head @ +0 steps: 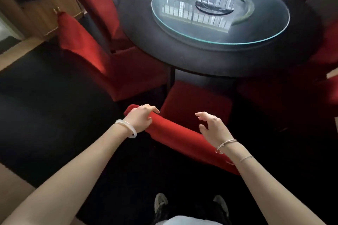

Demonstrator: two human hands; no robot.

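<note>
Chair back point(175, 133), covered in red fabric, is standing directly in front of the person, with its top rail running from 10 o'clock to 4 o'clock across the lower centre of the view. The chair seat point(195, 104) is lying beyond it at 12 o'clock, tucked partly under the table edge.

The left hand point(140, 118) is resting on the 10 o'clock end of the rail. Its fingers point(154, 110) are arching loosely, half spread, over the fabric and are not clamping round it; whether the fingertips are pressing the fabric cannot be determined. A white bangle point(128, 128) is sitting on this wrist.

The right hand point(214, 129) is hovering over the rail toward its 4 o'clock end, fingers spread and slightly curled, holding nothing. Contact with the fabric is not showing. Thin bracelets point(225, 143) are circling this wrist.

The round dark table point(146, 42) is standing at 12 o'clock from the chair and carrying a glass turntable point(201, 31). Two more red chairs point(87, 45) are standing at 10 o'clock. The person's shoes point(161, 202) are showing at 6 o'clock on a dark rug point(45, 106).
</note>
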